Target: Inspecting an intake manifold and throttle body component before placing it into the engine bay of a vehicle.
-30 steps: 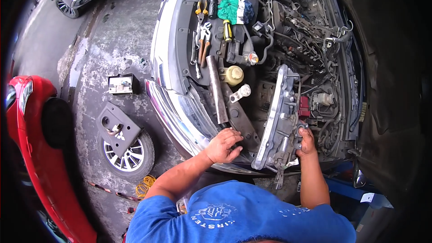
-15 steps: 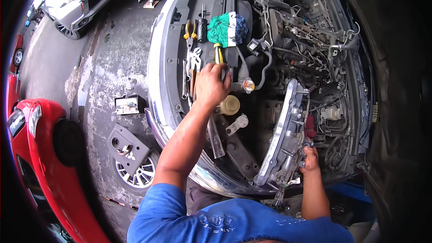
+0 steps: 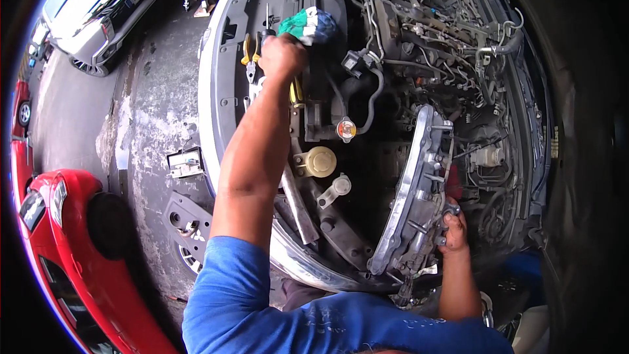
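Note:
My left hand (image 3: 283,58) is closed at the near edge of a green, white and blue cloth (image 3: 306,25), pinching it; the fingertips are partly hidden. Beside that hand lie yellow-handled pliers (image 3: 250,54) and a screwdriver (image 3: 267,31) with a dark handle. Yellow-and-black handles (image 3: 297,92) show just below the wrist. My right hand (image 3: 453,231) grips the side of a long silver metal engine cover (image 3: 407,190), with bolts along it, held tilted over the engine bay's near side.
An orange-and-silver radiator cap (image 3: 346,130) and a cream round cap (image 3: 320,162) sit near the middle of the bay. Engine hoses and pipes (image 3: 432,46) fill the far right. On the floor at left are a wheel (image 3: 189,257) and a red car (image 3: 72,236).
My left hand has moved forward from the yellow-and-black handles to the cloth, which now looks more bunched. My right hand keeps its hold on the engine cover. The view has shifted slightly.

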Available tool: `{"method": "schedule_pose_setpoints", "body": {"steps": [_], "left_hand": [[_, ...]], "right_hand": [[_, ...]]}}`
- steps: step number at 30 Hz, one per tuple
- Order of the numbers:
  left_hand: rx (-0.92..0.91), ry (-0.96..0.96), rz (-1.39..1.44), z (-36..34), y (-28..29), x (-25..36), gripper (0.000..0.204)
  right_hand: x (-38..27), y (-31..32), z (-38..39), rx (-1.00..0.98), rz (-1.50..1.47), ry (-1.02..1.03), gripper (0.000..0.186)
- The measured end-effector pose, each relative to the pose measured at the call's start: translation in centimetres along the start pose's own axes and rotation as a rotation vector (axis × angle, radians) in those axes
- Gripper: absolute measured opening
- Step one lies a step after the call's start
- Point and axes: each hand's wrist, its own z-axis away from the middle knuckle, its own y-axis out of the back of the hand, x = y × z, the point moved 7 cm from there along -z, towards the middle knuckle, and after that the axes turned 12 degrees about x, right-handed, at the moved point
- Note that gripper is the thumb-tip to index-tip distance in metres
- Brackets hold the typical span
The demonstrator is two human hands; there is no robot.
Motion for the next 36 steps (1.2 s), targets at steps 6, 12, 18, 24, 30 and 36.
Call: {"method": "schedule_pose_setpoints", "body": {"steps": [6, 12, 18, 24, 30, 36], "left_hand": [[0.426, 0.022, 0.704, -10.0, 11.1, -5.1, 0.032], [0.305, 0.195, 1.038, -4.5, 12.3, -6.0, 0.029], [0.016, -0.072, 0.494, -1.0, 9.4, -13.2, 0.029], [-0.093, -0.148, 0.417, 8.5, 6.7, -13.1, 0.045], [0.07, 0.211, 0.686, 19.5, 13.1, -18.3, 0.03], [-0.184, 0.228, 1.149, 31.0, 16.4, -20.5, 0.03]], "right_hand": [[0.2, -3.5, -1.4, -0.131, 0.062, 0.008, 0.063], [1.4, -11.0, -4.5, -0.192, 0.007, 0.045, 0.053], [5.1, -20.2, -4.1, -0.378, -0.019, 0.014, 0.055], [7.3, -18.5, -3.3, -0.407, -0.088, -0.14, 0.054], [8.7, -14.5, -2.0, -0.311, 0.043, -0.092, 0.053], [10.0, -15.6, 1.4, -0.395, -0.132, -0.208, 0.058]]}}
